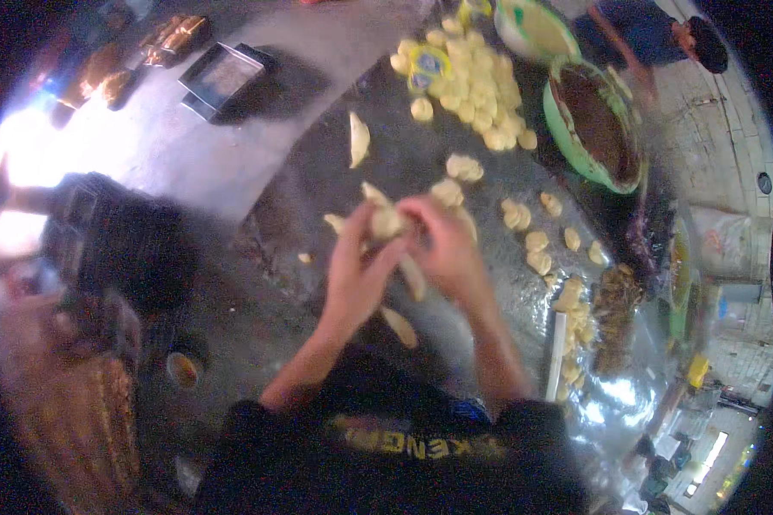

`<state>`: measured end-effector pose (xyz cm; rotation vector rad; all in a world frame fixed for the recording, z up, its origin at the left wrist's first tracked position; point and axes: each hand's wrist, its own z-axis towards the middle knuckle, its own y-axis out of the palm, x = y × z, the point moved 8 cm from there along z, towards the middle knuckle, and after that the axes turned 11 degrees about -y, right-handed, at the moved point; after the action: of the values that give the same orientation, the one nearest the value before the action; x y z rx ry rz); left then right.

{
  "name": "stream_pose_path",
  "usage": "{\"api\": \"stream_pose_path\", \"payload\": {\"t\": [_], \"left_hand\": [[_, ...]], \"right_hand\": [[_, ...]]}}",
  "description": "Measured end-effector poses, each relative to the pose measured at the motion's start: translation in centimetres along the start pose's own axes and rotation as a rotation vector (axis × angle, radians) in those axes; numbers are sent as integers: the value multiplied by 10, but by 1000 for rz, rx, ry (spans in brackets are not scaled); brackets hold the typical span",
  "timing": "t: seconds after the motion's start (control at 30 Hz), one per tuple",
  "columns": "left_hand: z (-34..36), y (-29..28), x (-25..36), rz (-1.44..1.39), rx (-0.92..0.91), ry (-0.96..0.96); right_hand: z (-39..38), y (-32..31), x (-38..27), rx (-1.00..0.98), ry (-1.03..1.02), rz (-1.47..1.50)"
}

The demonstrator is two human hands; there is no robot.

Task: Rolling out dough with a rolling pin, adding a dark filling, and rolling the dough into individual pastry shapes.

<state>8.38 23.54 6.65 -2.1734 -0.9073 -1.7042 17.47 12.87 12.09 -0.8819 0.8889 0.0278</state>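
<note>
Above the dark worktable, my left hand (356, 264) and my right hand (448, 256) meet with fingers curled around a pale piece of dough (387, 223). Motion blur hides the exact fingertip contact. Around them lie more dough pieces: a long strip (413, 277) under my right hand, another strip (398, 328) nearer me, and a flat crescent (358, 140) farther off. Just beyond my right hand sit small dough lumps (447, 192), partly covered by it. A tiny scrap (305, 257) rests left of my left hand.
Many dough balls (481, 94) crowd the far side, with a yellow-and-blue packet (428, 69) among them. A green basin (563, 129) of dark brown filling and a pale bowl (537, 33) stand far right, near another person (640, 34). Dark stacked crates (116, 240) are at left.
</note>
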Motion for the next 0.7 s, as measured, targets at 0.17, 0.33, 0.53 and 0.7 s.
{"api": "stream_pose_path", "payload": {"t": [0.17, 0.33, 0.53, 0.7], "left_hand": [[-64, 38, 7, 501, -309, 198], [-159, 92, 57, 619, -273, 831], [-185, 129, 21, 309, -783, 624], [-165, 145, -44, -134, -815, -176]], "right_hand": [[-110, -37, -28, 166, 129, -73], [-204, -59, -44, 462, 445, 525], [-278, -51, -26, 771, 615, 1174], [-238, -63, -23, 940, 596, 1649]]}}
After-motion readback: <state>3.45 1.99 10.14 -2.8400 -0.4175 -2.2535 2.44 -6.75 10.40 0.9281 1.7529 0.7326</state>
